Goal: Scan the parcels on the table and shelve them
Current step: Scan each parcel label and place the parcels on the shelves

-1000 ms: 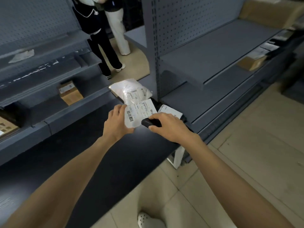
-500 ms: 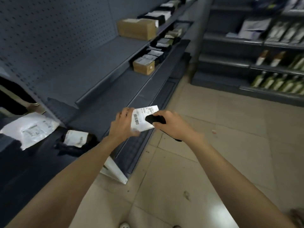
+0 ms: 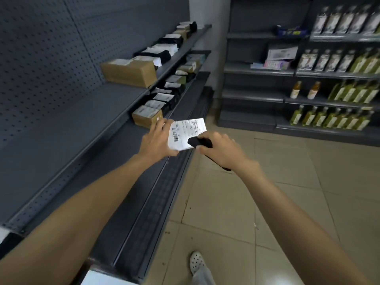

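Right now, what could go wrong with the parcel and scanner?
1. The left hand holds the parcel by one edge only; it may slip to the floor.
2. The scanner in the right hand sits very close over the parcel, beside the barcode, so a scan may miss.

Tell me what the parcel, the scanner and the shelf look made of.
Parcel: only its matte white paper label shows, printed with a barcode; the wrap beneath is hidden. Scanner: smooth matte black casing, likely plastic. Shelf: grey painted sheet metal, judging by its thin edges and perforated back panel.
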Tool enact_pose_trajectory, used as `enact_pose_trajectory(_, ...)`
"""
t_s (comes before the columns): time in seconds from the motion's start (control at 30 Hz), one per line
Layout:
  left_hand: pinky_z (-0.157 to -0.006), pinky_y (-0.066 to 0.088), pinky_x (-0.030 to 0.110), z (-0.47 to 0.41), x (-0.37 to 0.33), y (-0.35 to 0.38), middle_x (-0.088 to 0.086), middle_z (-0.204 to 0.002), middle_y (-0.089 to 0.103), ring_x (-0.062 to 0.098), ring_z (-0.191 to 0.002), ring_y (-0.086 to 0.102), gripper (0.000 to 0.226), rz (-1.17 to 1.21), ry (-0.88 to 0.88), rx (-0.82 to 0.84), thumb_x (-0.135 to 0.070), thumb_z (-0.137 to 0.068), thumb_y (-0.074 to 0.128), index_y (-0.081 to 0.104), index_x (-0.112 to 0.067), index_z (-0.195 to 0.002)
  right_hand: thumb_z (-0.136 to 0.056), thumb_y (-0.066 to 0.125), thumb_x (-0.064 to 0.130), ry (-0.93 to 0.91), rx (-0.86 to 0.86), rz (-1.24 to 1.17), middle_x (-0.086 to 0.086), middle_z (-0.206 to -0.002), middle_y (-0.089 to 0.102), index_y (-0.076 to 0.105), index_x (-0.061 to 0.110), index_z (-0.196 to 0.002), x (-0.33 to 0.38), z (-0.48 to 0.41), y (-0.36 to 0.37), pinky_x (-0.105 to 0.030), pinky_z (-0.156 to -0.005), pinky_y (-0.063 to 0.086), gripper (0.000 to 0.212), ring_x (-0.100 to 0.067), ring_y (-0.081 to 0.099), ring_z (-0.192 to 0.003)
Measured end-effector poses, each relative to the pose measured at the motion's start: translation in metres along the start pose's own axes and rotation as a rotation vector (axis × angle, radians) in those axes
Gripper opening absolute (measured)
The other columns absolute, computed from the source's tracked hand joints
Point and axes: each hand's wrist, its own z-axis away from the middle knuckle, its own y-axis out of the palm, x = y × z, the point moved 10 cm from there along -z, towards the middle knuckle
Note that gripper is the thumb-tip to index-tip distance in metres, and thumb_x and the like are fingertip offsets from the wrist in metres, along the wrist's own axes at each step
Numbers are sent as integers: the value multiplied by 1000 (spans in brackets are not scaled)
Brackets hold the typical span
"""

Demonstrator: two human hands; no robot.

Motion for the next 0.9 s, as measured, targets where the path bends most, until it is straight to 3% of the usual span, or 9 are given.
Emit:
enact_pose_trajectory(0.33, -83, 49, 52, -165, 173, -93, 6, -139, 38, 27, -129, 33, 102, -59, -205, -213, -46, -58, 89, 38, -14, -141, -95, 58, 43, -293, -64, -4, -3, -136, 58, 53, 29, -141, 115, -241, -55, -44, -90, 46, 48, -31, 56, -120)
enact_pose_trajectory(0.67, -87, 50, 56, -148, 319, -73, 2, -140, 39, 24, -133, 31, 100, -133, -554, -169, -40, -60, 87, 37, -19, -145, -96, 59, 40, -567, 168, -104, -4, -140, 57, 53, 24, -141, 188, -367, 32, -46, -98, 46, 48, -28, 54, -125)
enact_pose_trajectory(0.9, -98, 44, 51, -153, 368, -45, 2, -144, 38, 25, -134, 31, 102, -112, -849, -134, -52, -65, 83, 33, -23, -149, -95, 60, 42, -702, 355, -87, -3, -139, 58, 54, 28, -140, 209, -452, 66, -43, -98, 47, 47, -29, 55, -124)
